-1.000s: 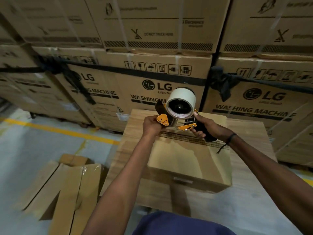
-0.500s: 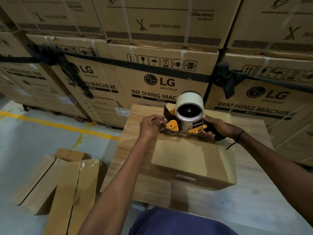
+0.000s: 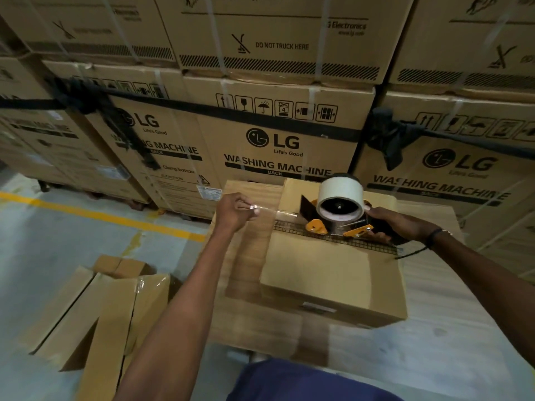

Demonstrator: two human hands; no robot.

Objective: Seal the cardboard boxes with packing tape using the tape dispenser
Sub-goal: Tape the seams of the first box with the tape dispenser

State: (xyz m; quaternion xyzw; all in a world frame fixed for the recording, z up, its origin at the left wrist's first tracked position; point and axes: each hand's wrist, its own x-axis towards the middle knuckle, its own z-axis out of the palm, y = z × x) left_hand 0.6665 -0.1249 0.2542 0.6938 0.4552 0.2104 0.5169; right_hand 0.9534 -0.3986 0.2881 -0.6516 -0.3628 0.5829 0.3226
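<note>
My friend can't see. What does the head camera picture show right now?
A person's left hand pinches the end of clear tape and pulls it sideways from a tape dispenser, which the right hand holds on top of a cardboard box. Big washing machine cartons are stacked behind, and flattened boxes lie on the floor.

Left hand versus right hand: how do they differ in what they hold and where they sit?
The left hand pinches the free end of the clear tape, out past the box's left edge; the right hand grips the tape dispenser handle, over the box top. The left hand is raised in the air; the right hand sits low by the seam. Both are bare.
</note>
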